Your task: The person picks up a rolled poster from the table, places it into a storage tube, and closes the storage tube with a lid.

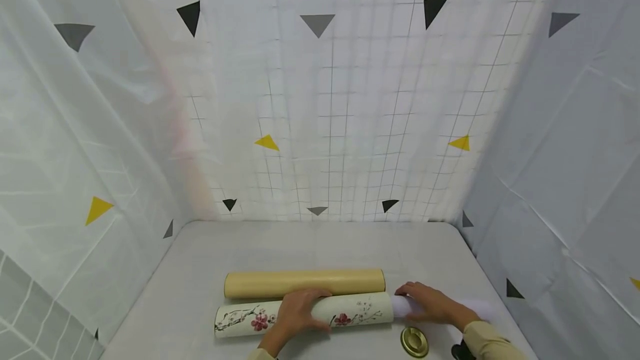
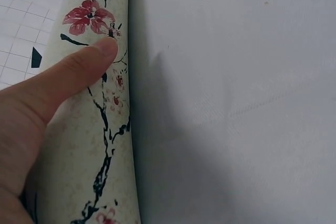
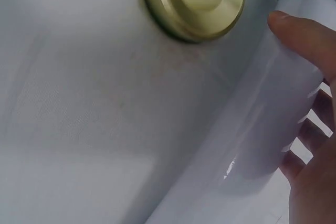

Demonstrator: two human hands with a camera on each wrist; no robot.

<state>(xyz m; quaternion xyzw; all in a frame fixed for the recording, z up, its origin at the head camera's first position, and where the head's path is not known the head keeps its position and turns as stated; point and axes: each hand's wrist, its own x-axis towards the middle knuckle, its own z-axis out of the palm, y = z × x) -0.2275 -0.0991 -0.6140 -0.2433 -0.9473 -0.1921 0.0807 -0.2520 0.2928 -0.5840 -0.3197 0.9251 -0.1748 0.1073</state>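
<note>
A cardboard tube (image 1: 367,309) printed with plum blossoms lies across the table. My left hand (image 1: 296,313) grips it near its middle; the left wrist view has the thumb (image 2: 86,64) along the printed side (image 2: 79,145). From the tube's right end sticks out a smooth white roll (image 3: 247,124), its inner end hidden inside the tube. My right hand (image 1: 434,305) holds this roll close to the tube's mouth, thumb on one side and fingers curled round the other. A round gold lid (image 1: 414,342) lies flat on the table just in front of the roll.
Behind the printed tube lies a plain tan tube (image 1: 260,284), nearly parallel and close to it. A small black object (image 1: 461,350) shows by the right sleeve. White sheets with triangles (image 1: 318,24) hang behind and beside the white table (image 1: 320,243).
</note>
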